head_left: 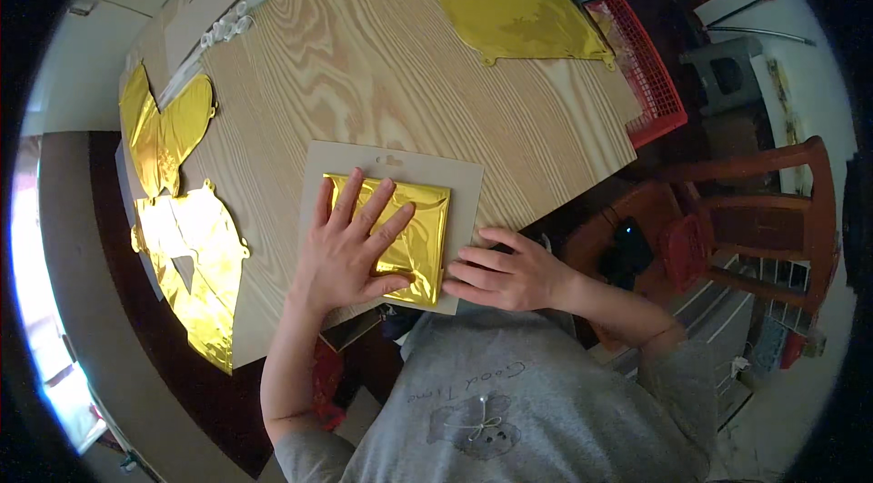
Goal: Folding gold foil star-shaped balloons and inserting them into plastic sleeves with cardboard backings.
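A gold foil balloon folded into a square (425, 237) lies on a grey-beige backing card (462, 187) with a hanger slot, at the table's near edge. My left hand (350, 242) rests on the foil with its fingers spread, covering the left half of it. My right hand (505, 274) is at the card's right edge, fingers stretched toward it and slightly apart; its fingertips touch or nearly touch the card. Whether anything is under that hand's fingertips cannot be seen.
Flat gold foil balloons lie at the left edge, one heart-like (168, 133) and one angular (200, 256). More gold foil sheets (518, 15) lie at the far right beside a red plastic basket (668, 96). White rings (227, 25) sit far left. A wooden chair (755, 210) stands right.
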Action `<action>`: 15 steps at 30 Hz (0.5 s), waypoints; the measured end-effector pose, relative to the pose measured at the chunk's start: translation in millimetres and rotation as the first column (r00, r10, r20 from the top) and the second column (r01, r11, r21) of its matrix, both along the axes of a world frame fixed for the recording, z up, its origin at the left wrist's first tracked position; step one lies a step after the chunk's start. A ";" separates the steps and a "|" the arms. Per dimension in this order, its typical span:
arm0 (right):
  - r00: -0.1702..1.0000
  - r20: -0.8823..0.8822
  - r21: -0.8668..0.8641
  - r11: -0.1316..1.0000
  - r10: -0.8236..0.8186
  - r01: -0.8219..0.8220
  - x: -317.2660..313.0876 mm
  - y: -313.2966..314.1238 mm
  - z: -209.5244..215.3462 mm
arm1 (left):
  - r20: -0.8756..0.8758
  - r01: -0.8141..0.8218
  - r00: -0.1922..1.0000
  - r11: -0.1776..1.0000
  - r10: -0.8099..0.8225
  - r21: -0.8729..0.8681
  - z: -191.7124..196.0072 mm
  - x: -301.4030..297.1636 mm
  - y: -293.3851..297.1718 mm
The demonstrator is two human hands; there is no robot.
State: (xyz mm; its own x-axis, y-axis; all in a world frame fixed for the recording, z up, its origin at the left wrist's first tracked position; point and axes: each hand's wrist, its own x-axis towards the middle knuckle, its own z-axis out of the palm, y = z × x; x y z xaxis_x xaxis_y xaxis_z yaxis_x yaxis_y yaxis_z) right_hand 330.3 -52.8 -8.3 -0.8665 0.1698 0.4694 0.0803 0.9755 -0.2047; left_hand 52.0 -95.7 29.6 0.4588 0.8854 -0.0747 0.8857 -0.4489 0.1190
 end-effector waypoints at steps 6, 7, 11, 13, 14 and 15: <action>1.000 -0.012 0.026 1.000 -0.013 0.014 2.6 -0.9 -1.8 | -0.005 -0.002 1.000 1.000 0.002 -0.010 0.4 0.5 0.8; 1.000 -0.012 0.032 0.999 -0.018 0.018 2.8 -2.5 -3.9 | -0.013 -0.003 1.000 1.000 0.003 -0.012 0.3 0.6 0.6; 1.000 -0.008 0.061 0.998 -0.012 0.013 3.8 -6.8 -9.6 | -0.015 -0.005 1.000 1.000 0.004 -0.012 -1.4 0.1 -0.2; 1.000 -0.012 0.087 0.996 0.000 0.001 4.3 -7.5 -12.5 | -0.008 -0.005 1.000 1.000 0.004 -0.010 -1.8 -0.2 -0.3; 1.000 -0.013 0.100 0.995 0.006 -0.005 4.4 -7.9 -14.1 | -0.006 -0.004 1.000 1.000 0.004 -0.010 -1.8 -0.3 -0.3; 1.000 -0.026 0.081 0.997 0.006 -0.004 4.4 -8.8 -15.8 | -0.005 -0.004 1.000 1.000 0.004 -0.009 -1.8 -0.3 -0.2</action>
State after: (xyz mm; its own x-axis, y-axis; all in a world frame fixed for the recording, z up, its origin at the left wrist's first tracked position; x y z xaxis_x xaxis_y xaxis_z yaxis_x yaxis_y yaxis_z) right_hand 334.7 -61.6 -24.1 -0.8547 0.1261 0.5036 0.0709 0.9893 -0.1274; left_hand 51.7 -95.9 27.7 0.4548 0.8865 -0.0855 0.8881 -0.4442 0.1186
